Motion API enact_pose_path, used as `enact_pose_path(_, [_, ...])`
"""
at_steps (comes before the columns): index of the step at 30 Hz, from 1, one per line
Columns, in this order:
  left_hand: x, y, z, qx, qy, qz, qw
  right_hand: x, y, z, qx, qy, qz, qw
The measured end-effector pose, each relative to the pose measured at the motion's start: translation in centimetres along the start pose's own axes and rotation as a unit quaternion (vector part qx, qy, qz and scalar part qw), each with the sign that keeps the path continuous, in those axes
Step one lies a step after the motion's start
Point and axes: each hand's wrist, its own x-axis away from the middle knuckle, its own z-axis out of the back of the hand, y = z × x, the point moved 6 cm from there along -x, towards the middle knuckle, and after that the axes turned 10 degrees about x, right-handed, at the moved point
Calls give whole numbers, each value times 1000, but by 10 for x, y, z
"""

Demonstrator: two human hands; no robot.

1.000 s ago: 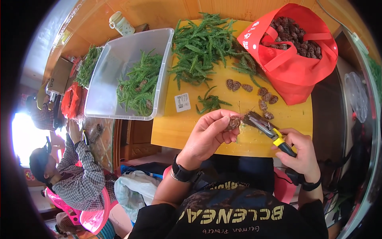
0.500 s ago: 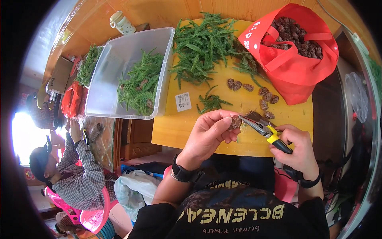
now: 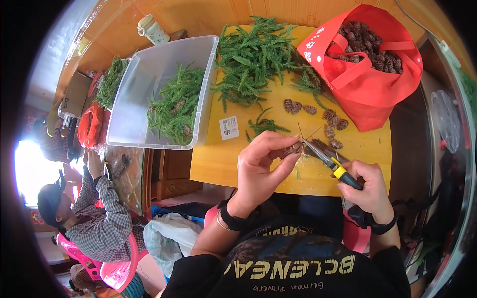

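Over yellow table (image 3: 218, 164), left-hand fingers (image 3: 271, 149) pinch pine cone (image 3: 292, 149) against pliers (image 3: 328, 161).

Smooth matt yellow wood makes the surface (image 3: 218, 164), the bin (image 3: 144, 84) is cloudy semi-gloss plastic, the red bag (image 3: 367, 94) a soft matt cloth-like weave, the cones (image 3: 295, 107) rough and scaly, and the pliers (image 3: 330, 164) dull metal with glossy yellow-and-black plastic handles.

The left hand (image 3: 261, 166) hides most of the pine cone (image 3: 292, 149); the pliers (image 3: 325, 161) handles vanish inside the right hand (image 3: 367, 186).
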Motion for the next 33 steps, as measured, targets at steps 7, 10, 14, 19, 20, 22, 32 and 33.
enact_pose_path(7, [2,-3,-1,53,2,82,995,-1,9,1,-16,-75,-11,997])
enact_pose_path(10, [4,-7,1,99,5,113,989,1,15,-2,-74,-101,-38,991])
enact_pose_path(14, [3,-9,0,101,-6,119,988,2,16,-2,-113,-120,-34,986])
enact_pose_path(19, [3,-11,0,101,-4,130,986,1,17,-3,-137,-137,-45,980])
enact_pose_path(20, [3,-10,0,101,-3,130,986,1,17,-2,-138,-138,-45,980])
enact_pose_path(22, [3,-10,0,98,0,134,986,1,14,-3,-163,-137,-52,976])
enact_pose_path(32, [2,-12,-2,115,6,131,985,4,17,-5,-203,-126,-98,966])
enact_pose_path(33, [2,-12,-2,112,5,110,988,4,17,-5,-191,-116,-88,971])
